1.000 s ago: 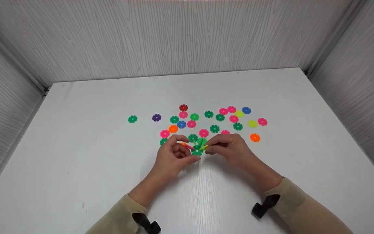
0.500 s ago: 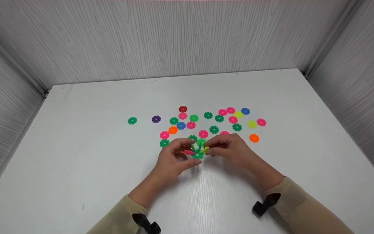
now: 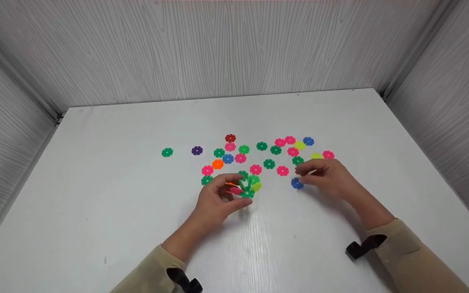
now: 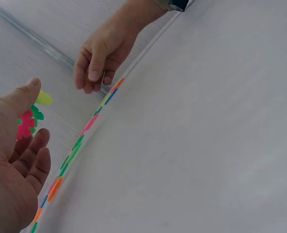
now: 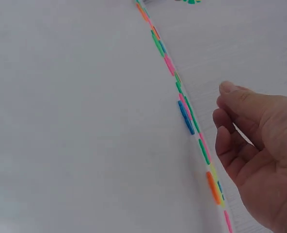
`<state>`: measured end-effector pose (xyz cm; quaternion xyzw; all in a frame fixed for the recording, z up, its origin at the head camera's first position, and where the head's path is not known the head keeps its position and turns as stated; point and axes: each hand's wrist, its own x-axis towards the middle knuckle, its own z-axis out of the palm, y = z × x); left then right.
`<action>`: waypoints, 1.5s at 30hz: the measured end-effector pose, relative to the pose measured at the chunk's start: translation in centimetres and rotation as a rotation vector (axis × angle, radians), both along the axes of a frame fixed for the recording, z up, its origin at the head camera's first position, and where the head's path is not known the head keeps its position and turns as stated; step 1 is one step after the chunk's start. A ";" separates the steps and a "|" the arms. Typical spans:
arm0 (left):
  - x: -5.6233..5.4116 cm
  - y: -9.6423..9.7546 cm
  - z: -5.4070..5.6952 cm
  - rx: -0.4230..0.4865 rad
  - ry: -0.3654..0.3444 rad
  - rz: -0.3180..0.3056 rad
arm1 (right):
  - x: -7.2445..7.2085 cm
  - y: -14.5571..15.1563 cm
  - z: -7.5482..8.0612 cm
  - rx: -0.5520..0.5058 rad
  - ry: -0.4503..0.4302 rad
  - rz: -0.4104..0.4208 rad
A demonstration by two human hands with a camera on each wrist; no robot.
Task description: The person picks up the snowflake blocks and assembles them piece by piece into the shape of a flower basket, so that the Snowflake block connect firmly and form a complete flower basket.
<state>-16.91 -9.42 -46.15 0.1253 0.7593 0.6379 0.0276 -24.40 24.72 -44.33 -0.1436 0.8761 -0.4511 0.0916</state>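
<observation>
My left hand point(image 3: 214, 199) pinches a small build of slotted snowflake discs between thumb and fingers. Its green base disc point(image 3: 247, 193) faces up, with more green discs standing on it. A yellow disc point(image 4: 44, 98) juts out past the thumb in the left wrist view, and a pink disc point(image 4: 25, 126) shows below it. Fingers loosely bent and holding nothing, my right hand point(image 3: 328, 179) hovers over the right part of the loose discs. Close by its thumb tip in the head view, a blue disc point(image 3: 296, 183) lies flat; the right wrist view shows that disc apart from the hand.
Loose discs in several colours spread across the white table point(image 3: 116, 211) beyond the hands. Among them are a purple disc point(image 3: 197, 150), a dark red disc point(image 3: 230, 138) and a lone green disc point(image 3: 167, 152) far left. Grey wood-grain panels point(image 3: 218, 49) enclose the back and sides.
My right hand has let go of the yellow disc, which stays on the build, and moved right. The blue disc has come into sight, and an orange disc is now covered.
</observation>
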 end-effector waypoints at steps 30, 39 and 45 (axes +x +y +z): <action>0.0 0.1 0.1 0.010 -0.001 0.008 | 2.1 -5.7 1.9 -0.157 0.005 0.274; 0.0 0.0 0.0 0.001 0.030 0.036 | 2.8 -8.6 1.5 -0.333 0.006 0.325; 0.0 0.1 0.0 0.017 0.019 0.050 | 3.0 -8.7 1.1 -0.362 0.011 0.302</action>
